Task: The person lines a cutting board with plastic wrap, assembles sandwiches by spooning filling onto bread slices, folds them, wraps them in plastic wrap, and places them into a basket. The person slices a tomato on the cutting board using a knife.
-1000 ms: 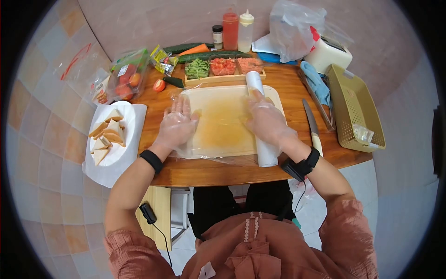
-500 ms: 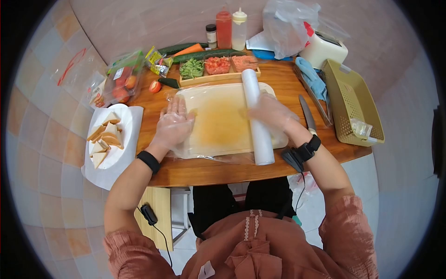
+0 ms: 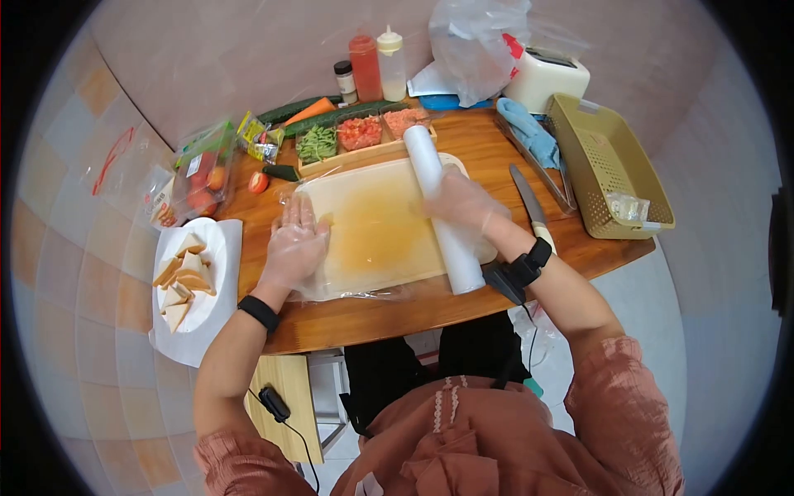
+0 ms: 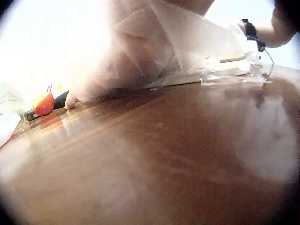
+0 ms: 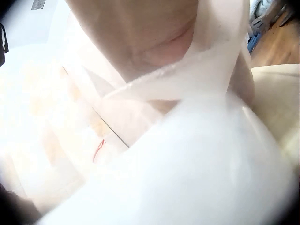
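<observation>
A cream cutting board (image 3: 372, 223) with a yellowish stain lies on the wooden table under clear cling film. My left hand (image 3: 294, 248), in a clear disposable glove, presses flat at the board's left edge with fingers straight, on the film. Across the board's right side lies a white roll of cling film (image 3: 456, 258), slightly slanted. My gloved right hand (image 3: 470, 201) holds the roll near its middle, thumb over its left side; motion blurs the fingers. In the right wrist view the roll (image 5: 197, 168) fills the foreground, partly hiding the hand.
On the left, a white plate (image 3: 217, 248) holds cut sandwich triangles. Behind the board stands a wooden tray (image 3: 364, 154) with chopped vegetables. A knife (image 3: 526, 197) and an olive basket (image 3: 595, 153) lie right. Bottles (image 3: 365, 68), cucumbers and a toaster (image 3: 546, 80) line the back.
The head view has turned, shifting the table things leftward. My right hand has gone from lying over the roll with fingers extended to gripping round it. My left hand stays flat at the board's edge.
</observation>
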The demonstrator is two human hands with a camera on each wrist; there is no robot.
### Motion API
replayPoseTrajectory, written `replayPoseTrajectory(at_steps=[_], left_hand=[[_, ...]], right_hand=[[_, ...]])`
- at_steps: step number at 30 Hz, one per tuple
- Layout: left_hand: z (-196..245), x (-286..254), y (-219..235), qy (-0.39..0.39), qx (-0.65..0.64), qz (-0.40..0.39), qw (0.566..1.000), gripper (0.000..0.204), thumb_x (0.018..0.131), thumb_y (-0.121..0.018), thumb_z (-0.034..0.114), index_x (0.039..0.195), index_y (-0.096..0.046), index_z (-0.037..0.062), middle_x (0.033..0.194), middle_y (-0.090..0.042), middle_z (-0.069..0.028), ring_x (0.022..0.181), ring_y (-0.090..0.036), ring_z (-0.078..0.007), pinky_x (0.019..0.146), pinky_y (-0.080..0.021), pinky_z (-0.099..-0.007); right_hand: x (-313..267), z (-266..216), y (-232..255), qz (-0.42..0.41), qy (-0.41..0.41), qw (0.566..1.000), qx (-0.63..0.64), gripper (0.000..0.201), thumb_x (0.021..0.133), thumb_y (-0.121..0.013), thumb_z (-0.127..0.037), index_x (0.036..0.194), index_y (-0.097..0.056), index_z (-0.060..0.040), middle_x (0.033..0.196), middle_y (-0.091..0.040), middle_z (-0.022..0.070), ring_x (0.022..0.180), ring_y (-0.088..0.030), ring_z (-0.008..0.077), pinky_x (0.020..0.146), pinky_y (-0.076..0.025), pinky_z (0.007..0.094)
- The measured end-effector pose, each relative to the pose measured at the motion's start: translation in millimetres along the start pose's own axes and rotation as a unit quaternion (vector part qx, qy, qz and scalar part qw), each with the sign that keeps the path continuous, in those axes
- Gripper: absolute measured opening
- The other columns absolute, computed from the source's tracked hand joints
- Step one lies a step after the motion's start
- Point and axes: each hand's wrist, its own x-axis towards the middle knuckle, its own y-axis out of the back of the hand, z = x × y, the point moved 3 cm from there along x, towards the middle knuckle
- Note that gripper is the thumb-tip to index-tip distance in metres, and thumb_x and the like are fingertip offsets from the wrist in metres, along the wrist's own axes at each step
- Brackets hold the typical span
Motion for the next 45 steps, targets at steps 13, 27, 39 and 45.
replayPoseTrajectory(at_steps=[13,27,39,45], left_hand=[[-2.0,1.9,-5.4,0.006,0.015,-0.015,1.000,0.073,0.106,-0.032,0.046,0.154,-0.033,-0.0086,0.162,-0.029,-0.0284,0.153,-0.026,-0.0382,0.122,-0.023,-0.0529],[3.6,-4.7,7.5,0.038,-0.045,-0.012,0.998,0.074,0.103,-0.035,0.047,0.155,-0.032,-0.0048,0.162,-0.030,-0.0270,0.152,-0.029,-0.0374,0.121,-0.025,-0.0565],[4.5,-8.9,6.8,0.038,-0.059,0.032,0.997,0.070,0.103,-0.038,0.042,0.152,-0.034,-0.0082,0.160,-0.032,-0.0295,0.149,-0.033,-0.0398,0.120,-0.029,-0.0538],[7.9,-7.7,11.7,0.046,-0.047,-0.023,0.998,0.072,0.104,-0.036,0.045,0.155,-0.032,-0.0065,0.164,-0.026,-0.0266,0.154,-0.023,-0.0385,0.120,-0.026,-0.0571]], right_hand=[[17.9,26.0,-6.6,-0.058,0.015,0.991,0.115,0.079,0.076,-0.081,-0.047,0.126,-0.057,0.0102,0.109,-0.069,0.0229,0.099,-0.070,0.0298,0.083,-0.055,0.0380],[2.7,33.5,-5.0,-0.155,-0.032,0.889,0.429,0.040,0.090,-0.073,-0.022,0.115,-0.063,0.0070,0.095,-0.067,0.0122,0.081,-0.068,0.0189,0.070,-0.055,0.0308],[1.5,45.7,-3.1,-0.170,-0.036,0.822,0.542,0.038,0.094,-0.071,-0.021,0.120,-0.062,0.0046,0.096,-0.067,0.0110,0.083,-0.068,0.0218,0.073,-0.058,0.0318],[-8.6,36.4,-1.2,-0.155,-0.062,0.801,0.575,0.041,0.093,-0.071,-0.022,0.123,-0.059,0.0036,0.097,-0.064,0.0108,0.079,-0.068,0.0233,0.071,-0.058,0.0337]])
